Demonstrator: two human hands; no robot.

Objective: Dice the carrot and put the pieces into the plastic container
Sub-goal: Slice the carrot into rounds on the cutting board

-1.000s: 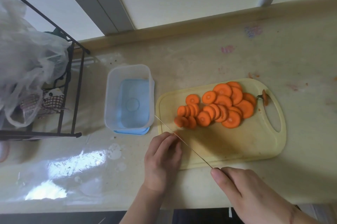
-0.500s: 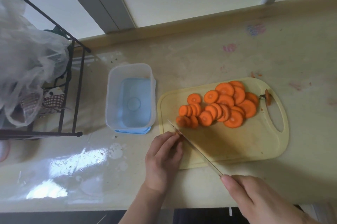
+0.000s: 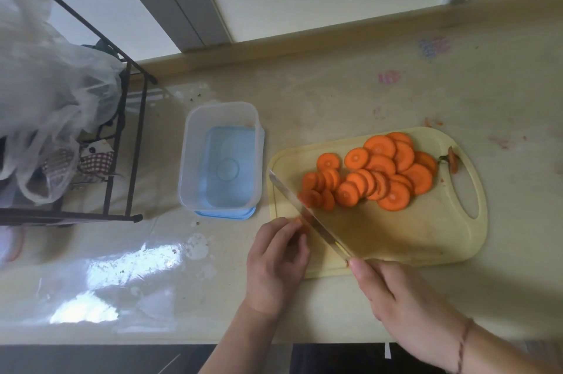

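- Head view: the carrot slices (image 3: 373, 174) lie fanned on the cutting board (image 3: 396, 239) near the counter's front edge; the plastic container (image 3: 221, 157), holding no carrot, stands just beside the board's left end.
- The right hand (image 3: 405, 309) grips the knife (image 3: 307, 215); its edge runs just beside the left hand (image 3: 278, 261), whose fingers (image 3: 292, 229) curl over a small carrot end.
- Risk: the blade could nick those fingers, or the stub could slip.

The slices (image 3: 374, 172) are spread on the board (image 3: 426, 239); the container (image 3: 189, 160) is set left of it.
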